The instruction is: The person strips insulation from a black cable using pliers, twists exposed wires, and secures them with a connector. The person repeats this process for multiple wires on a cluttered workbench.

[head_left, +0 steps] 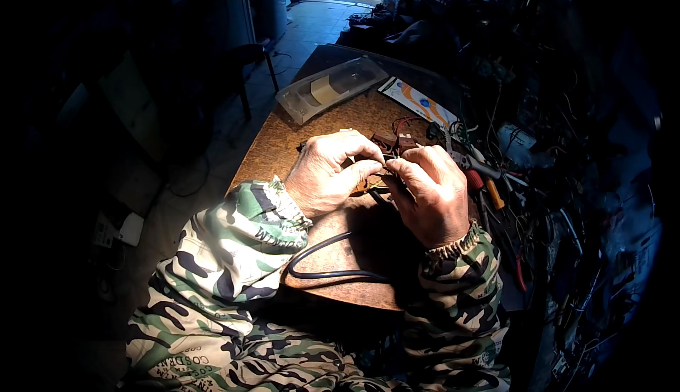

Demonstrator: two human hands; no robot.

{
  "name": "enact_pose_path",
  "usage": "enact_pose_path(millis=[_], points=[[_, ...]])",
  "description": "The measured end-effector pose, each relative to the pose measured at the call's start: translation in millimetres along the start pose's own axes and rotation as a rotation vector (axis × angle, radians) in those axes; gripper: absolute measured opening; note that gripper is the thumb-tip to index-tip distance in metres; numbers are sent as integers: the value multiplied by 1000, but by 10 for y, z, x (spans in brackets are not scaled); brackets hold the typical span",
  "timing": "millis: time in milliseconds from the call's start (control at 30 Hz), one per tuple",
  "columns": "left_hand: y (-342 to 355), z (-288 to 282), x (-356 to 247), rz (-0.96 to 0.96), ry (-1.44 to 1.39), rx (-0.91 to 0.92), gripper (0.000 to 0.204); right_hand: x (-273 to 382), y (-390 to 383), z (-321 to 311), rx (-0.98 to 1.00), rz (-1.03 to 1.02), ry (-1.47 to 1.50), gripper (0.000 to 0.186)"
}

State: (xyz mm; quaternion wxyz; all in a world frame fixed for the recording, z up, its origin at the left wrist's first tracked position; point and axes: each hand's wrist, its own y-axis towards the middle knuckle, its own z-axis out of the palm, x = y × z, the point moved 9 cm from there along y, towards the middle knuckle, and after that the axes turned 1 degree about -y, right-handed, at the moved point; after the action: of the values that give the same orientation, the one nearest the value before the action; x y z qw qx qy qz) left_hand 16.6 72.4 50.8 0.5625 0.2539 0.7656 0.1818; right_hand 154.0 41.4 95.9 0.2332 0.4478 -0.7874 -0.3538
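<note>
My left hand (329, 172) and my right hand (428, 190) meet over a worn brown wooden tabletop (304, 126), fingers pinched together on the end of a black cable (322, 264). The cable loops from under my hands toward the table's near edge and back. Small dark brown parts (397, 142) with thin wires lie just beyond my fingers. What exactly sits between my fingertips is hidden. Both forearms wear camouflage sleeves.
A clear plastic cover (329, 89) with a roll of tape under it lies at the table's far left. Screwdrivers with red and orange handles (485, 186) and pliers lie right of my hands. Tangled wires (559, 179) crowd the right side. A white adapter (120, 229) lies on the floor at left.
</note>
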Motion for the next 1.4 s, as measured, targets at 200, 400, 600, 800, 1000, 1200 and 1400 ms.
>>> enact_pose_path(millis=[200, 400, 600, 800, 1000, 1200, 1400], points=[[-29, -32, -135, 169, 158, -34, 8, -131, -96, 173, 15, 243, 171, 10], [-43, 49, -263, 308, 281, -7, 10, -411, -493, 628, 243, 1105, 1208, 23], [-17, 32, -184, 228, 229, -34, 8, -434, -411, 514, 275, 992, 984, 23], [-12, -3, -107, 145, 185, -34, 5, -164, -172, 193, 65, 342, 212, 35], [14, 26, -160, 184, 194, -17, 7, -105, -180, 103, -51, 208, 132, 21], [-14, 47, -221, 256, 231, -17, 8, -199, -208, 130, -22, 347, 242, 4], [-20, 64, -253, 291, 231, -30, 9, -462, -477, 424, 54, 916, 855, 34]])
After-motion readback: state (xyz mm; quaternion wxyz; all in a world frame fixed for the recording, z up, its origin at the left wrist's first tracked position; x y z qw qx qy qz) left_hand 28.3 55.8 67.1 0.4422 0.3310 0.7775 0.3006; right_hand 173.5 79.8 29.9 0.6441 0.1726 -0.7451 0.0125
